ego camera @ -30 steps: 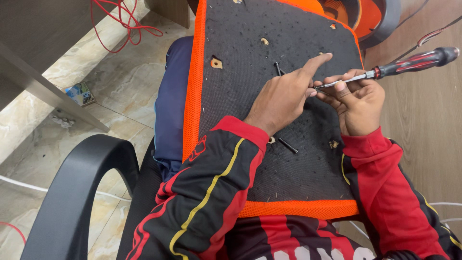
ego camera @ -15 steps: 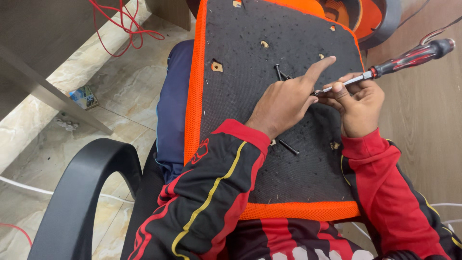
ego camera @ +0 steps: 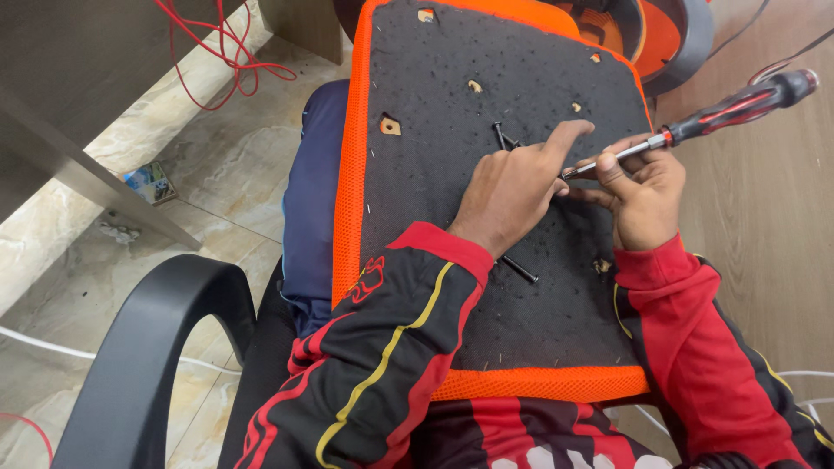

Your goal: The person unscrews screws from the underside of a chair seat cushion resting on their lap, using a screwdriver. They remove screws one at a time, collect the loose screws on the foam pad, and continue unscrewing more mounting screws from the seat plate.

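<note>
An upturned chair seat [ego camera: 452, 208], black underside with orange mesh edging, rests across my lap. My right hand [ego camera: 641, 195] grips a screwdriver [ego camera: 721, 113] with a red and black handle, its shaft slanting down to the left onto the black panel. My left hand [ego camera: 512, 187] lies on the panel beside the tip, forefinger stretched out toward the shaft. Two black bolts [ego camera: 502, 135] stick up just left of that finger. Another black bolt [ego camera: 519, 270] lies loose below my left wrist. Several mounting holes show in the panel.
A black curved armrest [ego camera: 148, 347] is at the lower left. Red cable [ego camera: 217, 52] loops on the marble floor near a wooden desk leg [ego camera: 87, 174]. An orange and grey chair part [ego camera: 660, 35] sits at the top right. Wooden flooring lies to the right.
The screwdriver handle has shifted slightly, and both hands stay together at the same spot on the panel. Little else differs.
</note>
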